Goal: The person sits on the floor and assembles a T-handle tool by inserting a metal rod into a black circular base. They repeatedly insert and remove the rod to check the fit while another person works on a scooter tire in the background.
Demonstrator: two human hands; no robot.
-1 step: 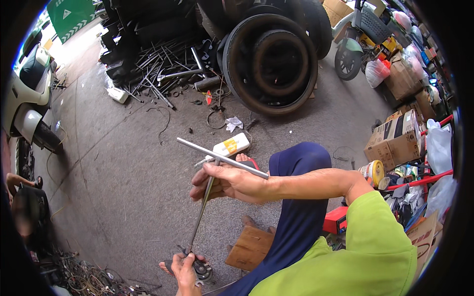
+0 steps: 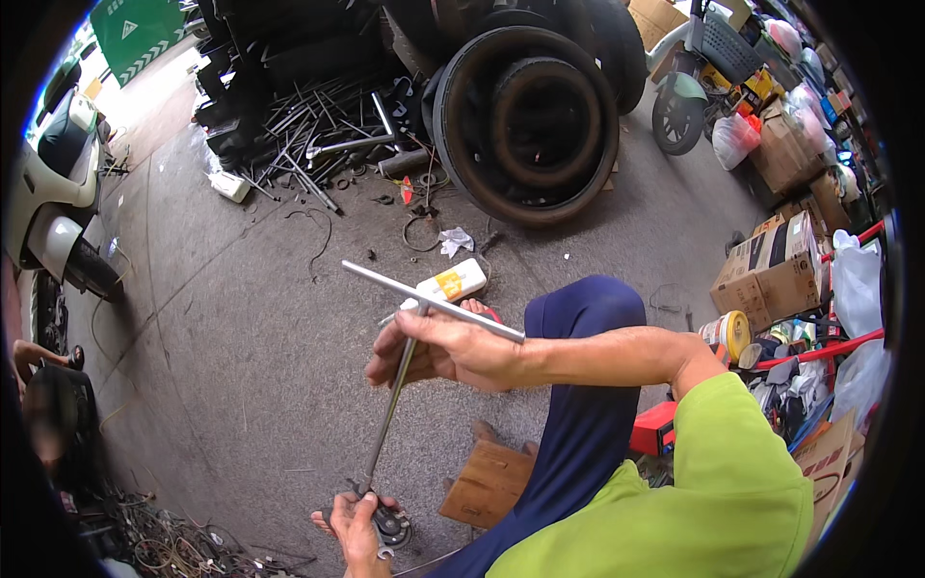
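A long T-handle wrench point(image 2: 387, 424) slants down from the middle of the view, its silver crossbar point(image 2: 371, 278) uppermost. My right hand point(image 2: 458, 352) is closed about the top of the shaft, thumb against the crossbar and the other fingers behind the shaft. Low in the view, my left hand point(image 2: 355, 528) pinches a small dark metal part where the wrench's lower end meets it. Just beside those fingers is a round dark piece point(image 2: 393, 525), with the jaw of a small open-end wrench point(image 2: 385, 553) below it. The left fingertips partly hide the joint.
A wooden stool point(image 2: 487, 485) stands by my knee. Ahead lie a white bottle point(image 2: 453, 280), stacked tyres point(image 2: 525, 125) and a heap of metal rods point(image 2: 303, 130). Boxes point(image 2: 771, 270) and bags crowd the right; a scooter point(image 2: 67, 222) and tangled cables point(image 2: 173, 549) are left.
The right hand and the wrench's upper end have shifted slightly left and the crossbar has turned a little. The left hand has edged slightly left and keeps its pinch.
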